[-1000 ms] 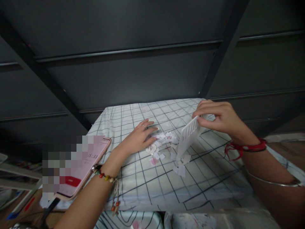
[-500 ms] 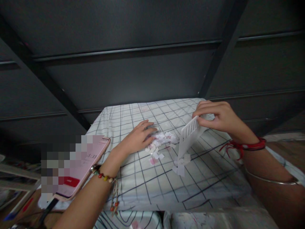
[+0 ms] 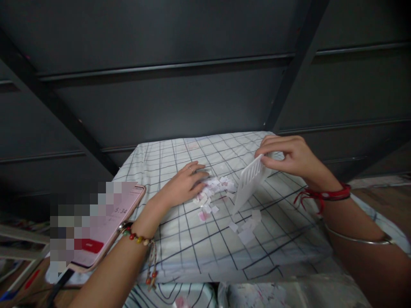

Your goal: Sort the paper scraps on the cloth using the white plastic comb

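Note:
My right hand pinches the top edge of a thin white slotted plastic plate. The plate is tilted on edge over the cloth, slots toward the top. A few loose white paper scraps lie just in front of its lower corner. On the left, my left hand rests palm down with fingers apart and nothing held. Its fingertips and thumb border a heap of small torn paper scraps, some tinged pink. The heap lies between my two hands.
A checked white cloth covers the table. At the left edge lies a pink-cased phone with a cable. Below the front edge are a pale container and a clear plastic-covered thing. Dark panels stand behind.
The plate has shifted slightly left, off the front scraps, which now lie more spread out and in plain sight. My left hand stays beside the heap.

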### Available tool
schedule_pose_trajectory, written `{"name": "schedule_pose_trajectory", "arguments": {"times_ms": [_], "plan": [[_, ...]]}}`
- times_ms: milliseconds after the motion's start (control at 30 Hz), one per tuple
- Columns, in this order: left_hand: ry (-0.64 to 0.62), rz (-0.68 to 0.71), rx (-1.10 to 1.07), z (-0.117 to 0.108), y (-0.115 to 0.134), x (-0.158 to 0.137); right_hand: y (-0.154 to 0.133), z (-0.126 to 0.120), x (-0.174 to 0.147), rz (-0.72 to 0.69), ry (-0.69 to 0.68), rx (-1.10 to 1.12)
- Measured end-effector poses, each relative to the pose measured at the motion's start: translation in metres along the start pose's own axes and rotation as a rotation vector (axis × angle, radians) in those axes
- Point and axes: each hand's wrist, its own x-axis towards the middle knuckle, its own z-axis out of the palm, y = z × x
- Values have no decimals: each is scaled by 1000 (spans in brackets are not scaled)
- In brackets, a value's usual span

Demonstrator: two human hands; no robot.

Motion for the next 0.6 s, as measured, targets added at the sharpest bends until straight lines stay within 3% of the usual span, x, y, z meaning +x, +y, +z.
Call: {"name": "schedule_pose_trajectory", "arguments": {"times_ms": [233, 367, 600], "plan": [[12, 17, -30, -2, 0, 1, -16, -4, 0, 24, -194, -5], [32, 57, -82, -6, 9, 3, -28, -23, -14, 86, -137, -134], [33, 96, -106, -7, 16, 3, -62, -47, -69, 188, -31, -405]]}}
